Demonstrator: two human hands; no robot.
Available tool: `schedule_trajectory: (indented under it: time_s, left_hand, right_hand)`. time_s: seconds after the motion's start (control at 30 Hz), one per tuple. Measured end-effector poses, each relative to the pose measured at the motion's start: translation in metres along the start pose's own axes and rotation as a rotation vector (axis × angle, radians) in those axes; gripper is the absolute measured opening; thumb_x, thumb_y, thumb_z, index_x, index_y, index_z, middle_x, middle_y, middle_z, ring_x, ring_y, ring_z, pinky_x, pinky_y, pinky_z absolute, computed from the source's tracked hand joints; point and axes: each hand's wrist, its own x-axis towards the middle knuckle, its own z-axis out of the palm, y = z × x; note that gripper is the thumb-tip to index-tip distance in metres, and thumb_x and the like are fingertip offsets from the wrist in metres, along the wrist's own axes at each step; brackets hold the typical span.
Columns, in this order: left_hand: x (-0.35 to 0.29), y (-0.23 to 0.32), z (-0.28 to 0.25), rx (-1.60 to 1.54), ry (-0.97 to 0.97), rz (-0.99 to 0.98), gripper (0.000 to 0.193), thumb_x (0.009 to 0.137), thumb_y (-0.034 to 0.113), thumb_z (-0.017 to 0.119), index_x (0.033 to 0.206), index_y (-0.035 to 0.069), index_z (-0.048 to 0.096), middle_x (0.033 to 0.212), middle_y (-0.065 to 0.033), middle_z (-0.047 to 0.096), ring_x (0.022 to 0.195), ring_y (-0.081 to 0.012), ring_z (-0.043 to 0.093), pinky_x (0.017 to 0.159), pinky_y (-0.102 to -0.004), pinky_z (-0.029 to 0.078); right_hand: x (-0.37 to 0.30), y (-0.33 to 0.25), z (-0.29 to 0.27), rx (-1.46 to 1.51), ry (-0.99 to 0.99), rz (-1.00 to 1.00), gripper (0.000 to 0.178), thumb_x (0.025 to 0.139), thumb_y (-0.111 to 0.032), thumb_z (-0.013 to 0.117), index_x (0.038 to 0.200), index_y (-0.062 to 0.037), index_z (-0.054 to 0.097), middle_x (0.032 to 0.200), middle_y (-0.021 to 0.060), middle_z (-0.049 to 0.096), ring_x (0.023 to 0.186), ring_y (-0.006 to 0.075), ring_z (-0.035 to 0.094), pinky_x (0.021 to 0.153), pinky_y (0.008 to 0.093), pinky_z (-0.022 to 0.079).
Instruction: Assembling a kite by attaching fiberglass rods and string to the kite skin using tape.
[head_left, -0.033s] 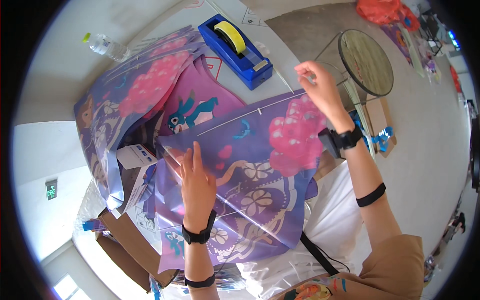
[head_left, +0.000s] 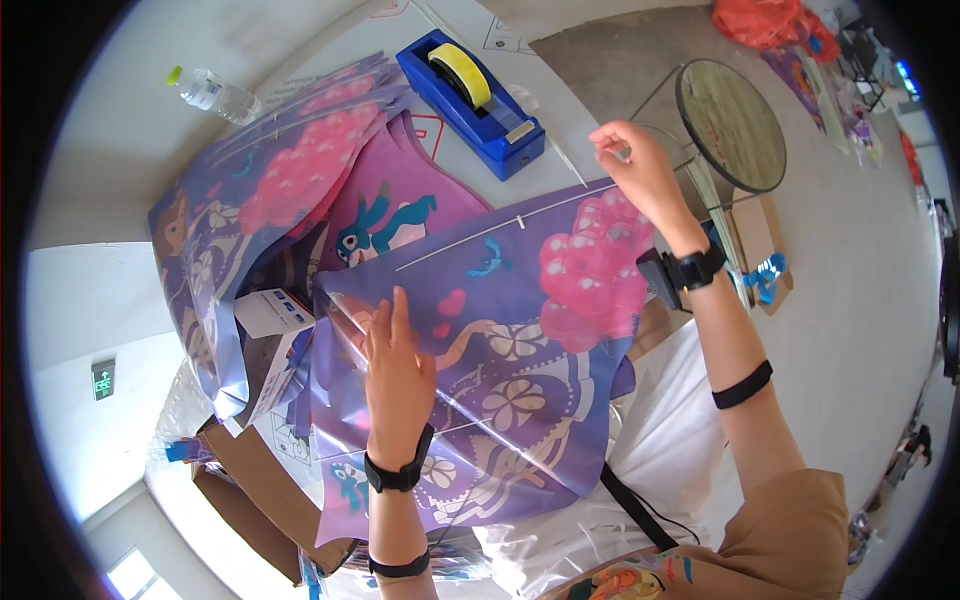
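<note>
A purple printed plastic sheet [head_left: 470, 350] with pink balloons and white flower patterns lies spread out in front of me. My left hand [head_left: 400, 375] rests on it, fingers outstretched. Along the sheet's far edge runs a thin white rod [head_left: 460, 246], with a small white tab on it. Near the rod's right end, my right hand [head_left: 640, 175] is raised with thumb and fingers curled together; whatever is between their tips is too small to make out. Beyond the sheet stands a blue tape dispenser [head_left: 475, 105] with a yellow-rimmed roll.
A stack of similar printed sheets [head_left: 290, 170] curls up at the left, beside a white box [head_left: 272, 312]. A clear bottle [head_left: 215, 95] stands farther back. To the right is a round stool [head_left: 732, 125]; an open cardboard box [head_left: 255, 480] sits at lower left.
My left hand has shifted very slightly to the right. My right hand stays almost still.
</note>
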Motion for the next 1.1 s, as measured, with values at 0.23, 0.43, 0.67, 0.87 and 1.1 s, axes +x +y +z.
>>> schedule_trajectory:
  time_s: [0.23, 0.43, 0.67, 0.87, 1.1]
  left_hand:
    - [-0.039, 0.014, -0.007, 0.057, -0.202, 0.115, 0.074, 0.081, 0.000, 0.061, 0.149, 0.006, 0.034, 0.146, -0.0280, 0.036, 0.134, -0.0497, 0.037, 0.110, -0.0537, 0.037]
    - [-0.063, 0.012, -0.001, 0.068, -0.236, 0.076, 0.072, 0.083, 0.006, 0.066, 0.148, 0.006, 0.035, 0.150, -0.0262, 0.032, 0.137, -0.0478, 0.035, 0.110, -0.0527, 0.036]
    - [-0.079, -0.004, -0.009, -0.126, -0.026, -0.011, 0.068, 0.088, 0.008, 0.063, 0.150, 0.007, 0.035, 0.155, -0.0214, 0.029, 0.142, -0.0420, 0.029, 0.113, -0.0487, 0.033]
    - [-0.125, -0.066, -0.036, 0.004, 0.074, -0.259, 0.062, 0.088, 0.009, 0.064, 0.144, 0.002, 0.040, 0.152, -0.0226, 0.034, 0.140, -0.0407, 0.032, 0.111, -0.0484, 0.036]
    - [-0.135, -0.146, -0.079, -0.042, 0.516, -0.485, 0.044, 0.087, 0.008, 0.068, 0.129, 0.005, 0.056, 0.119, -0.0142, 0.058, 0.089, -0.0250, 0.065, 0.079, -0.0374, 0.052]
  right_hand:
    - [0.018, -0.009, 0.028, -0.210, -0.257, 0.160, 0.025, 0.079, -0.017, 0.076, 0.095, -0.0020, 0.064, 0.087, 0.0109, 0.069, 0.083, 0.0243, 0.067, 0.074, 0.0343, 0.051]
    - [0.030, -0.002, 0.047, -0.337, -0.285, 0.108, 0.021, 0.077, -0.013, 0.075, 0.092, -0.0034, 0.063, 0.086, 0.0120, 0.070, 0.083, 0.0278, 0.069, 0.070, 0.0364, 0.052]
    - [0.063, 0.031, 0.056, -0.376, -0.148, 0.021, 0.018, 0.078, -0.009, 0.071, 0.094, -0.0046, 0.065, 0.086, 0.0122, 0.071, 0.083, 0.0284, 0.070, 0.072, 0.0367, 0.054]
    - [0.016, 0.002, 0.009, -0.203, -0.159, -0.184, 0.032, 0.085, -0.013, 0.071, 0.113, -0.0035, 0.057, 0.105, 0.0138, 0.066, 0.098, 0.0294, 0.064, 0.084, 0.0383, 0.051]
    - [-0.161, -0.081, -0.009, -0.107, -0.351, -0.202, 0.032, 0.089, -0.004, 0.064, 0.120, -0.0040, 0.056, 0.119, 0.0163, 0.061, 0.111, 0.0348, 0.058, 0.095, 0.0403, 0.046]
